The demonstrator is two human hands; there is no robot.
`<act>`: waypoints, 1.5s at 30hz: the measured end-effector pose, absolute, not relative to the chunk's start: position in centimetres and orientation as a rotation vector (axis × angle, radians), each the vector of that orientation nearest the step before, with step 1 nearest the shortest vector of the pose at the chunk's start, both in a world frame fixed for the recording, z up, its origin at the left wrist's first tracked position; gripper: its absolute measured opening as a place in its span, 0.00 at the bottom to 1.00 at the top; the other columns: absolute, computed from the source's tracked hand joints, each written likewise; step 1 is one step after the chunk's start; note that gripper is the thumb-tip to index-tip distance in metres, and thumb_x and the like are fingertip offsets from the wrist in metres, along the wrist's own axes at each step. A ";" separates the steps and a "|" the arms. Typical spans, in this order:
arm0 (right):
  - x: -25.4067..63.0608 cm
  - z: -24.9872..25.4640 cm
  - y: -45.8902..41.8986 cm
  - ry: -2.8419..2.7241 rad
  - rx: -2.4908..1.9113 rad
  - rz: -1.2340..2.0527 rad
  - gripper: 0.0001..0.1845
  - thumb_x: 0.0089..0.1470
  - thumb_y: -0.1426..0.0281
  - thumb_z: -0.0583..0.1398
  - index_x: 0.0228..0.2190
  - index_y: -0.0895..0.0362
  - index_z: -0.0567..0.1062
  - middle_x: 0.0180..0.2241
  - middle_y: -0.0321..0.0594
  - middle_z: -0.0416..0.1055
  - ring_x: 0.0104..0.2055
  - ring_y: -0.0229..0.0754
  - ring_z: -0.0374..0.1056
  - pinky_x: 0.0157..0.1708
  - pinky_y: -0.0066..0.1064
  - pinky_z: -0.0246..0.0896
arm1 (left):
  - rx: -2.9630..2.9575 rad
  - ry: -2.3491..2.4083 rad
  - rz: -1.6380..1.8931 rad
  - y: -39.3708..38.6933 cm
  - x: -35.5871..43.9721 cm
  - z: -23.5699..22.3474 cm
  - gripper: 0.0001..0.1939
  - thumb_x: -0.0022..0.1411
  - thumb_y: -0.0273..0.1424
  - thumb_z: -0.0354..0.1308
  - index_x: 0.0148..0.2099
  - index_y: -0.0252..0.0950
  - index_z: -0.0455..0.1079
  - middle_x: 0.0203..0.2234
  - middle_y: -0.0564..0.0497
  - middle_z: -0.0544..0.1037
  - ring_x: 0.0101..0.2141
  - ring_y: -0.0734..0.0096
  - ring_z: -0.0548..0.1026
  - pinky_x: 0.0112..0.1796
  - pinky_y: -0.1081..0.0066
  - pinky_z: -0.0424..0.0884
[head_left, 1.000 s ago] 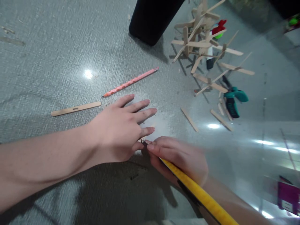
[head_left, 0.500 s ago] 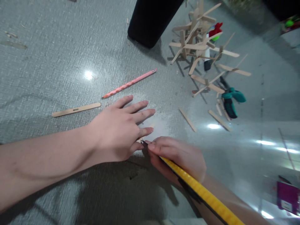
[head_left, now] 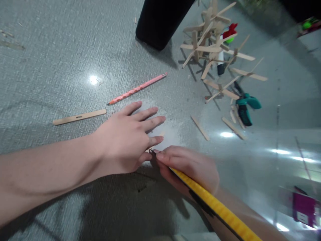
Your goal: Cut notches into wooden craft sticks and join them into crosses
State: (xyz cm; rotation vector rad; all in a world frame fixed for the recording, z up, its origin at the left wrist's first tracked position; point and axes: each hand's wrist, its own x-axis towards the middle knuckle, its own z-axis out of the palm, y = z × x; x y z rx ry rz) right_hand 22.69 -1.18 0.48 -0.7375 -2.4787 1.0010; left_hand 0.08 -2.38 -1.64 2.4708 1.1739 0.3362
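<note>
My left hand [head_left: 125, 137] lies flat with its fingers spread, pressed down on the table. Something pale and wooden peeks out near its thumb and forefinger, mostly hidden by the hand. My right hand [head_left: 187, 167] is closed around a yellow utility knife [head_left: 213, 204]. The dark blade tip meets the table area right beside my left thumb. A pink pencil [head_left: 137, 88] rests just beyond my left fingers. Left of it is a craft stick [head_left: 79, 117] with a small slot cut in its middle.
A black container [head_left: 160, 26] stands at the top. To its right sit several crossed craft-stick assemblies [head_left: 208, 48], a red figure [head_left: 230, 30] and teal-handled pliers or cutters [head_left: 247, 107]. Short stick pieces [head_left: 200, 127] lie right of my hands. A purple object [head_left: 304, 209] is at the lower right.
The whole view has shifted slightly. The blade tip stays beside my left thumb, with only a very small movement of the right hand. My left hand keeps its place.
</note>
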 end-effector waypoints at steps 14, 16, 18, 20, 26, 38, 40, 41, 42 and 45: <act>22.9 0.4 -1.1 -2.410 -0.588 1.037 0.21 0.63 0.80 0.61 0.54 0.50 0.72 0.24 0.29 0.74 0.25 0.37 0.71 0.30 0.29 0.72 | 2.479 1.191 0.415 -2.7 -0.3 -2.3 0.22 0.70 0.45 0.58 0.62 0.48 0.75 0.71 0.48 0.65 0.71 0.48 0.59 0.70 0.44 0.51; 23.1 0.3 -1.2 -2.416 -0.580 1.034 0.23 0.63 0.80 0.61 0.55 0.49 0.72 0.24 0.30 0.75 0.25 0.38 0.72 0.31 0.30 0.74 | 2.480 1.182 0.421 -2.7 -0.4 -2.2 0.22 0.70 0.45 0.58 0.62 0.47 0.75 0.71 0.47 0.65 0.71 0.48 0.60 0.70 0.44 0.51; 23.5 0.2 -1.3 -2.372 -0.651 1.007 0.22 0.63 0.80 0.61 0.53 0.47 0.74 0.25 0.30 0.75 0.26 0.38 0.73 0.30 0.30 0.74 | 2.475 1.171 0.418 -2.7 -0.6 -2.1 0.23 0.70 0.45 0.58 0.63 0.47 0.75 0.71 0.47 0.65 0.71 0.47 0.61 0.70 0.43 0.51; 23.9 0.3 -1.4 -2.301 -0.758 0.969 0.19 0.62 0.80 0.62 0.50 0.46 0.76 0.28 0.32 0.77 0.29 0.39 0.76 0.30 0.30 0.75 | 2.471 1.145 0.416 -2.6 -0.8 -2.0 0.23 0.70 0.46 0.59 0.63 0.46 0.74 0.70 0.46 0.66 0.70 0.46 0.61 0.69 0.42 0.52; 25.1 2.9 -2.1 -2.251 -1.169 0.853 0.11 0.62 0.71 0.67 0.46 0.47 0.80 0.41 0.39 0.81 0.41 0.45 0.80 0.44 0.35 0.79 | 2.446 1.101 0.631 -2.5 -1.2 -1.6 0.16 0.69 0.43 0.63 0.49 0.37 0.81 0.55 0.43 0.80 0.61 0.49 0.74 0.65 0.49 0.61; 24.3 0.0 -0.5 -2.090 -0.814 1.106 0.10 0.59 0.77 0.66 0.41 0.51 0.80 0.31 0.35 0.81 0.29 0.38 0.77 0.28 0.29 0.74 | 2.526 1.024 0.737 -2.2 -1.3 -0.9 0.13 0.74 0.26 0.54 0.46 0.38 0.81 0.45 0.48 0.82 0.46 0.61 0.78 0.49 0.59 0.71; 24.2 0.3 -0.4 -2.109 -0.789 1.116 0.10 0.59 0.77 0.66 0.41 0.52 0.80 0.31 0.36 0.81 0.29 0.38 0.77 0.28 0.27 0.73 | 2.555 1.159 0.779 -2.4 -1.5 -0.6 0.15 0.73 0.22 0.51 0.46 0.36 0.81 0.42 0.46 0.82 0.40 0.62 0.78 0.42 0.61 0.73; 24.2 0.4 -0.4 -2.120 -0.782 1.121 0.10 0.58 0.78 0.66 0.41 0.52 0.80 0.31 0.36 0.81 0.29 0.37 0.77 0.28 0.27 0.73 | 2.573 1.218 0.788 -2.6 -1.6 -0.4 0.16 0.71 0.21 0.50 0.45 0.35 0.80 0.41 0.46 0.82 0.38 0.62 0.78 0.39 0.62 0.73; 24.2 0.6 -0.4 -2.129 -0.777 1.122 0.11 0.58 0.79 0.66 0.41 0.52 0.80 0.31 0.36 0.81 0.29 0.37 0.77 0.29 0.27 0.74 | 2.589 1.266 0.777 -3.0 -1.4 -0.2 0.17 0.70 0.20 0.50 0.44 0.34 0.80 0.40 0.46 0.82 0.36 0.62 0.78 0.37 0.62 0.73; 24.3 1.0 -0.4 -2.144 -0.815 1.105 0.13 0.58 0.81 0.65 0.40 0.51 0.80 0.31 0.36 0.81 0.30 0.37 0.78 0.30 0.28 0.74 | 2.606 1.374 0.651 -4.6 -0.4 0.3 0.13 0.72 0.26 0.53 0.43 0.33 0.81 0.36 0.46 0.83 0.34 0.59 0.79 0.32 0.61 0.74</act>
